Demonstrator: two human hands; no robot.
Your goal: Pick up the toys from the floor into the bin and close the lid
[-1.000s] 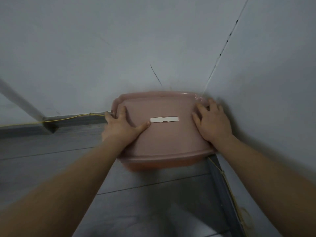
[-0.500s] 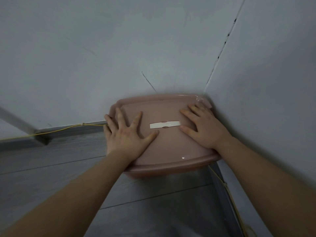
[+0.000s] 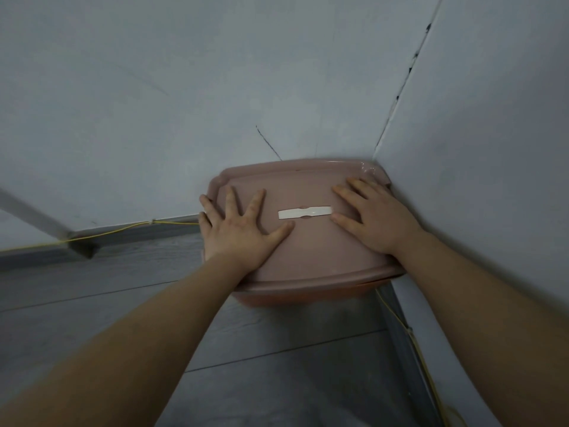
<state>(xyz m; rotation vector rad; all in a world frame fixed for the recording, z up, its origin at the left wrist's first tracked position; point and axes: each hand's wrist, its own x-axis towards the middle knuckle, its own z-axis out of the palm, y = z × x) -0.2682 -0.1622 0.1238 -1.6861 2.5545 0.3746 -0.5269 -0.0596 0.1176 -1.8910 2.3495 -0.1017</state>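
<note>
A pink bin [image 3: 295,298] stands in the corner where two walls meet, with its pink lid [image 3: 311,251] lying on top. A white handle strip [image 3: 304,212] runs across the lid's middle. My left hand [image 3: 238,231] lies flat on the lid's left half, fingers spread. On the lid's right half my right hand [image 3: 374,218] also rests flat, palm down. Neither hand grips anything. No toys show on the floor, and the bin's inside is hidden by the lid.
Grey plank floor [image 3: 277,380] stretches in front of the bin. A thin yellow cord [image 3: 107,232] runs along the grey skirting at the left and down the right wall's base. White walls close in behind and on the right.
Both hands have slid from the lid's side edges inward onto its top and flattened with fingers spread. The view has shifted slightly; the bin stays in the corner.
</note>
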